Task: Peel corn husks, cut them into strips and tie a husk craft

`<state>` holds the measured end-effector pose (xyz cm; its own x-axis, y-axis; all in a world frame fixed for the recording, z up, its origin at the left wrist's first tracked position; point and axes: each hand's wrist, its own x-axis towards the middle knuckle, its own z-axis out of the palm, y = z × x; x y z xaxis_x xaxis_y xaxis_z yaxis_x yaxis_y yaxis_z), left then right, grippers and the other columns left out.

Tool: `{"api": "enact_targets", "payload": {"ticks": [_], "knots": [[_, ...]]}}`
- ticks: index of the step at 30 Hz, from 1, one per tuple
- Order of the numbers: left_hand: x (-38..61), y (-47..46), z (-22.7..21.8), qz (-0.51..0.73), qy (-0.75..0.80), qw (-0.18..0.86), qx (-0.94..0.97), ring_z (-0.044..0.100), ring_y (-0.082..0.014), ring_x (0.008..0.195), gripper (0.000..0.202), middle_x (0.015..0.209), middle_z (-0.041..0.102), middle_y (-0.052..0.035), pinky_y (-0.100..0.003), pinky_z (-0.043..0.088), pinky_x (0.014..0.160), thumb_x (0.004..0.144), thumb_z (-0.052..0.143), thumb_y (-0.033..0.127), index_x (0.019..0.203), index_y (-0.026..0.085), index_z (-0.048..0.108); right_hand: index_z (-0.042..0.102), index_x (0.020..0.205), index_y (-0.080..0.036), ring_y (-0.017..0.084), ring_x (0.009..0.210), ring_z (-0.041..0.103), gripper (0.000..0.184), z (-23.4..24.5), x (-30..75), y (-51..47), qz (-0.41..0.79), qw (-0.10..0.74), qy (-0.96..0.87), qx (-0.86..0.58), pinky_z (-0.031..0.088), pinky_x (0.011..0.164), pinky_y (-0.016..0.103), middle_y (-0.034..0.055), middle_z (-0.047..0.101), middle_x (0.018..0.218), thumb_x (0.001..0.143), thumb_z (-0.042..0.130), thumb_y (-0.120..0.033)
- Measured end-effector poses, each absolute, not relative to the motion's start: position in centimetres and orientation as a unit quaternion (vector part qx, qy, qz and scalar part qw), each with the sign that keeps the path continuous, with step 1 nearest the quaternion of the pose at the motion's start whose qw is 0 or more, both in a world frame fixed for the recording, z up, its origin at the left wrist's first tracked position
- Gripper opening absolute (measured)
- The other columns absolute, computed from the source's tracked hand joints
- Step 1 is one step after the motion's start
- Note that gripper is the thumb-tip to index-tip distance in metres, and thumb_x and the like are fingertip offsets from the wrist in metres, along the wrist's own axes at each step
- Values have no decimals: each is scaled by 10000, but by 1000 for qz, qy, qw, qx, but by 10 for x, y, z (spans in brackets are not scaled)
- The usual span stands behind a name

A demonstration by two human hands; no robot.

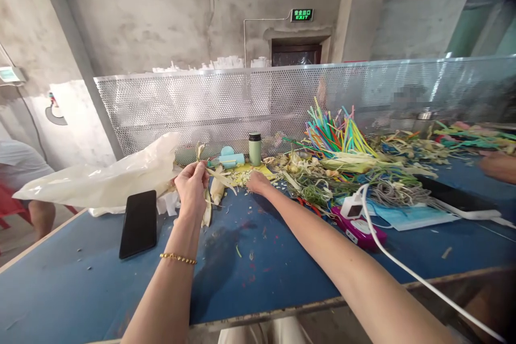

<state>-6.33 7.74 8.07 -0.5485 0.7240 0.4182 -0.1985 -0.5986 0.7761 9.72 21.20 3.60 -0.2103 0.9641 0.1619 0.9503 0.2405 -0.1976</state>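
My left hand (191,183) is raised over the table and closed in a pinch. Between its thumb and fingers is a pale, dried husk figure (200,151) with leafy strips hanging below. My right hand (258,181) reaches to a yellow sheet (262,170) strewn with small whitish-green bits (241,178). Its fingers are curled down and pressed together among the bits; what they hold, if anything, is hidden. A pale husk piece (217,188) lies on the table between my hands. Behind them are a light blue bottle-like object (231,159) and a green container with a black lid (255,149).
A black phone (138,224) and a plastic bag (108,174) are at left. Colourful stems (334,131), husk scraps (312,185), a purple power strip (358,228) with a white cable (397,260), and a blue mask (419,216) are at right. Another person's hand (497,165) shows at far right.
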Motion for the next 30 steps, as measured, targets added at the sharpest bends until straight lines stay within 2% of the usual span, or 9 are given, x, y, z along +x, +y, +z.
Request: {"api": "enact_targets", "payload": {"ticks": [5, 9, 16, 20, 23, 30], "knots": [[-66, 78, 81, 810, 348, 284, 378, 359, -50, 395, 251, 476, 491, 49, -189, 230, 392, 673, 701, 314, 810, 105, 678, 699, 1043, -32, 251, 885, 699, 307, 55, 115, 218, 36, 183, -762, -620, 478, 674, 236, 215, 725, 922, 839, 562, -216], [-70, 78, 82, 817, 341, 277, 373, 375, -52, 405, 243, 491, 492, 46, -191, 241, 396, 666, 708, 311, 797, 108, 675, 700, 1024, -39, 232, 831, 695, 304, 75, 110, 227, 29, 216, -759, -614, 465, 661, 224, 179, 724, 858, 836, 586, -248], [-74, 77, 83, 829, 336, 268, 358, 371, -53, 407, 253, 495, 491, 49, -197, 244, 399, 652, 715, 312, 799, 110, 675, 665, 1129, -39, 262, 1018, 657, 378, 95, 88, 245, -4, 239, -762, -601, 466, 750, 236, 220, 698, 1040, 897, 524, -302], [-74, 76, 84, 831, 334, 271, 354, 372, -53, 412, 262, 492, 489, 51, -198, 239, 407, 641, 723, 309, 798, 106, 673, 646, 1172, -56, 253, 1046, 653, 378, 85, 87, 246, -9, 217, -765, -606, 471, 771, 247, 225, 681, 1107, 954, 436, -282], [-74, 76, 85, 831, 336, 275, 347, 369, -53, 415, 263, 487, 486, 52, -196, 239, 410, 636, 726, 304, 800, 103, 676, 657, 1159, -57, 269, 1036, 658, 374, 68, 89, 241, -17, 183, -773, -607, 482, 792, 283, 235, 675, 1121, 959, 436, -282], [-73, 77, 84, 831, 336, 270, 353, 368, -55, 415, 251, 477, 490, 48, -194, 243, 407, 643, 724, 297, 796, 103, 687, 687, 1120, -144, 252, 1142, 595, 333, 37, 78, 221, -54, 122, -864, -486, 441, 924, 330, 172, 633, 1201, 876, 470, -75]]}}
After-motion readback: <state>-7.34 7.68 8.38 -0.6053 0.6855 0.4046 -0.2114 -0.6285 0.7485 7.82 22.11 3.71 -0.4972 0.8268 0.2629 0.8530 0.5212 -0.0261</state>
